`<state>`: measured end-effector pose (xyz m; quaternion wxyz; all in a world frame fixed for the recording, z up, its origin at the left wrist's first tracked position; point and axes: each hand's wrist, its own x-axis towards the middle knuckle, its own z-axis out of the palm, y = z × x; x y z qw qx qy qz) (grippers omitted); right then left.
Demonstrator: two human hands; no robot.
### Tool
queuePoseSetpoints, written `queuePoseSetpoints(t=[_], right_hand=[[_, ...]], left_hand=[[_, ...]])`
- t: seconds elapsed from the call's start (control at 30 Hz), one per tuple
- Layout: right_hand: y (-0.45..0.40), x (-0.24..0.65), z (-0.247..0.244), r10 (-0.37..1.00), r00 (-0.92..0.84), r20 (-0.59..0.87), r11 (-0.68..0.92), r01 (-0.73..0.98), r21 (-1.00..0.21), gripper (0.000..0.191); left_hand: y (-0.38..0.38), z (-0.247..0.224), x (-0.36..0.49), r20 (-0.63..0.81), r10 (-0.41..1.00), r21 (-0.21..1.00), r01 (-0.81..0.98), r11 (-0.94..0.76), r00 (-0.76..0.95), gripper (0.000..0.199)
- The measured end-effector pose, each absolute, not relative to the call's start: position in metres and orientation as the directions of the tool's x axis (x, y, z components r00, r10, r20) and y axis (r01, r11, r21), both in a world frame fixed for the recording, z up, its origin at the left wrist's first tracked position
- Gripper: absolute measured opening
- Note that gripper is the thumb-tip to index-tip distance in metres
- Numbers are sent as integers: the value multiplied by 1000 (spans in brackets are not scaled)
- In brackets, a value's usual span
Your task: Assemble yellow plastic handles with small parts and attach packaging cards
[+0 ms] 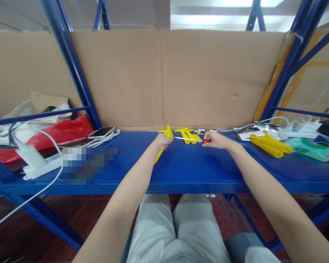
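Observation:
My left hand (162,140) is closed around a yellow plastic part (169,132) with several tapering arms, one of which sticks out below the fingers. My right hand (213,140) grips the red handle of a screwdriver (188,138). Its long silver shaft points left, and the tip reaches the yellow part or ends just beside it; I cannot tell which. Behind the shaft, between my hands, lie more yellow plastic pieces (186,134). Some small black-and-white items (204,132), too small to name, sit by the back panel.
A cardboard panel (120,80) closes off the back of the blue tabletop (197,166). Yellow tubes (267,145) and a green packet (312,149) lie at right. White cables (105,138), a power strip (45,166) and a red bag (61,133) are at left. Blue uprights (71,69) flank the table.

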<state>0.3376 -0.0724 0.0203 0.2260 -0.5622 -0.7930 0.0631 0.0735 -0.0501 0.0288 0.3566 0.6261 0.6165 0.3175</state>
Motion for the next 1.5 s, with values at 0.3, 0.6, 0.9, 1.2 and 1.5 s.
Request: queuePoseSetpoints(t=[0.3,0.6,0.9,1.2,1.5], right_hand=[[-79,335,24,919,-348,183,394,817,-421,23],[-85,331,28,953,-301,37,280,824,-493,25],[-81,332,21,965,-247,89,255,803,-538,32],[-81,331,21,960,-278,44,252,779,-574,30],[-82,332,22,955,-294,40,272,810,-520,25]], left_hand=[[-49,30,72,-52,998,844,536,20,44,8],[-53,31,73,-44,997,849,528,7,57,7],[-53,30,74,-48,998,851,525,17,46,6],[-51,29,73,-53,998,864,503,26,39,11],[-53,29,74,-51,997,865,501,17,54,11]])
